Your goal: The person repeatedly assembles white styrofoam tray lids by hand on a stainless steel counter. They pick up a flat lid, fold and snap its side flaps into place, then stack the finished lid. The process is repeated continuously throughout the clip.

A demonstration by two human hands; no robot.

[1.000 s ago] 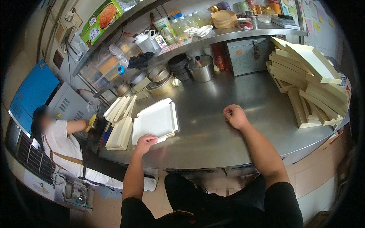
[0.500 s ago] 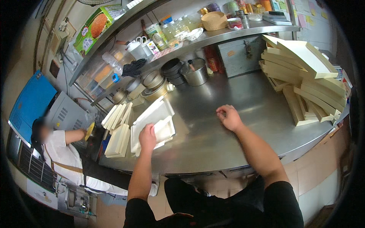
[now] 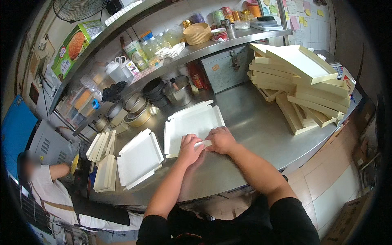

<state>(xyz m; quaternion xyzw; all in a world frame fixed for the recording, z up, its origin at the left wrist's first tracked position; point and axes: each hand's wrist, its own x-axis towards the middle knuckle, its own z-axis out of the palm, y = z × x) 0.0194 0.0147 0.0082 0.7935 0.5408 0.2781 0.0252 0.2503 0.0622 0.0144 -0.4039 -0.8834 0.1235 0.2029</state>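
A white cardboard box blank (image 3: 197,120) with notched flaps lies on the steel counter in front of me. My left hand (image 3: 190,149) and my right hand (image 3: 221,140) are side by side at its near edge. Both have fingers closed on the near flap, which is bent upward between them. To the left lies another white cardboard blank (image 3: 141,158), or a few stacked. Further left stand several folded cream cardboard pieces (image 3: 105,173) on edge. Assembled shallow cardboard trays (image 3: 302,65) are piled loosely at the right.
Metal pots (image 3: 178,92) and round pans (image 3: 136,112) line the counter's back. A grey metal box (image 3: 226,69) with a latch stands behind. Above runs a steel shelf (image 3: 192,53) with bottles and a basket. At the left a person (image 3: 57,188) holds something yellow.
A blank has moved from the left stack to the counter's middle. My left hand has gone right with it, and my right hand has come in to its near flap. The view has shifted rightward.
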